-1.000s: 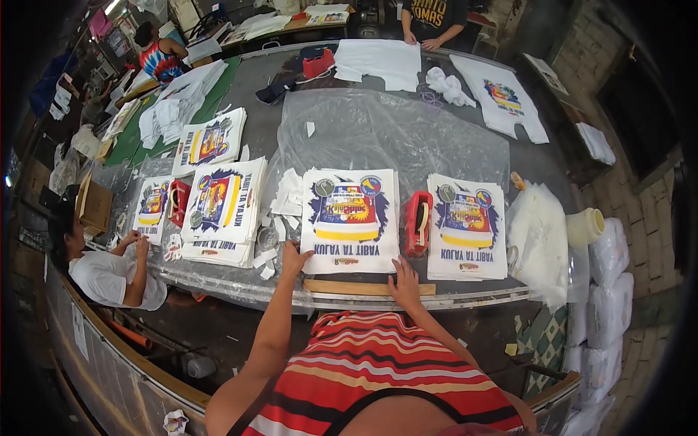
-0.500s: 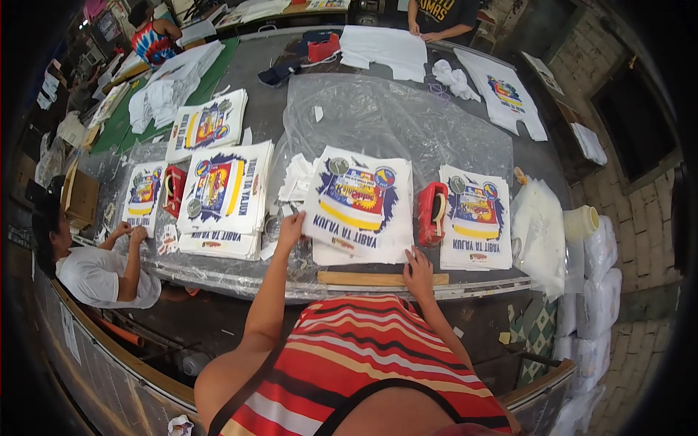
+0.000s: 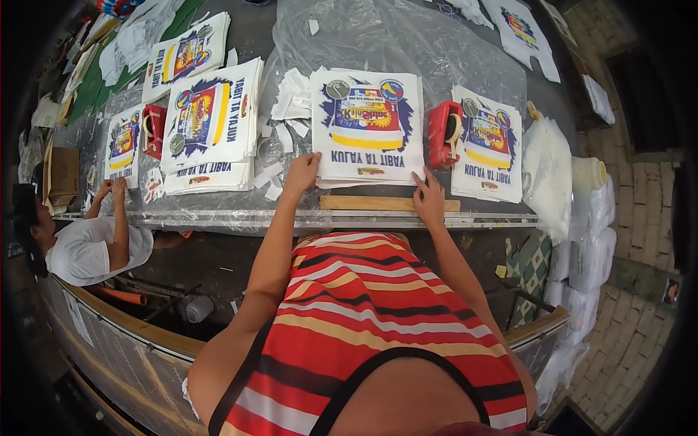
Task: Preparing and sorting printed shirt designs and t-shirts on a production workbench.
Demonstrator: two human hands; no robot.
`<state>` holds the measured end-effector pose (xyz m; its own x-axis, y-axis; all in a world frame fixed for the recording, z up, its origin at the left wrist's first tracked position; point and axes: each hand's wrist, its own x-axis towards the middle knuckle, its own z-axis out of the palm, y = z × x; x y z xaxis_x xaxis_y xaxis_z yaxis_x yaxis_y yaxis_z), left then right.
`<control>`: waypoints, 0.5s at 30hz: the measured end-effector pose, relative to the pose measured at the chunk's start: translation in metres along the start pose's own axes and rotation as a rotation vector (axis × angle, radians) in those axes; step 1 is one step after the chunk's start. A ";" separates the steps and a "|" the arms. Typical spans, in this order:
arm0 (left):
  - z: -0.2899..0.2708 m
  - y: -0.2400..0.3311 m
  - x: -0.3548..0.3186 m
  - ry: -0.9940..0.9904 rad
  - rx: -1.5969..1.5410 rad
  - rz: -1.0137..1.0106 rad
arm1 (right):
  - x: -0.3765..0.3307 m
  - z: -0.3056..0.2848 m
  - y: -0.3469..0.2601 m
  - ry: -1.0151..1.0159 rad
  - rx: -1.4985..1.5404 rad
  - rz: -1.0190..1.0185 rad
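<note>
A stack of white printed sheets (image 3: 367, 123) with a blue, yellow and red design lies on the table straight ahead of me. My left hand (image 3: 301, 173) rests flat on its near left corner. My right hand (image 3: 428, 196) presses the near right corner, fingers spread. A flat wooden strip (image 3: 385, 203) lies along the table edge just below the stack, between my hands. A red tape dispenser (image 3: 444, 134) stands right of the stack.
More printed stacks lie to the left (image 3: 211, 127) and right (image 3: 488, 145). Loose white paper strips (image 3: 287, 109) sit between the stacks. A second red dispenser (image 3: 153, 131) is at left. Another person in white (image 3: 91, 247) works at the left end. White bags (image 3: 589, 240) pile at right.
The view has tipped down and closer to the table. My left hand has slid from the stack's left side down to its near corner; my right hand stays at the near right corner.
</note>
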<state>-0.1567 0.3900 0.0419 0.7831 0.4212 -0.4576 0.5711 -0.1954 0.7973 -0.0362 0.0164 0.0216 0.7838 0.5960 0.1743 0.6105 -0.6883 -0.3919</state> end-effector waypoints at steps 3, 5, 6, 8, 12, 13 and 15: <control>-0.003 -0.004 -0.007 0.305 -0.183 0.037 | -0.002 -0.001 -0.001 -0.009 0.005 0.022; -0.013 -0.008 -0.004 0.311 -0.248 0.016 | -0.004 -0.001 -0.001 0.000 0.005 0.016; -0.016 -0.010 -0.001 0.319 -0.315 -0.002 | -0.005 0.000 -0.001 0.005 -0.002 0.020; -0.013 -0.013 0.007 0.316 -0.324 -0.006 | -0.006 0.000 0.001 0.013 -0.008 0.033; 0.005 -0.013 0.015 0.204 -0.167 -0.018 | -0.004 0.003 0.002 0.019 -0.010 0.006; 0.012 -0.008 0.017 0.156 -0.057 -0.003 | -0.005 0.003 0.004 0.021 -0.032 -0.008; 0.021 -0.008 0.027 0.184 0.072 0.103 | -0.004 0.006 0.003 0.072 0.034 0.012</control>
<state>-0.1353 0.3848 0.0147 0.7837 0.5493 -0.2900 0.5113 -0.3055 0.8032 -0.0383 0.0140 0.0140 0.7978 0.5560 0.2332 0.5980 -0.6801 -0.4241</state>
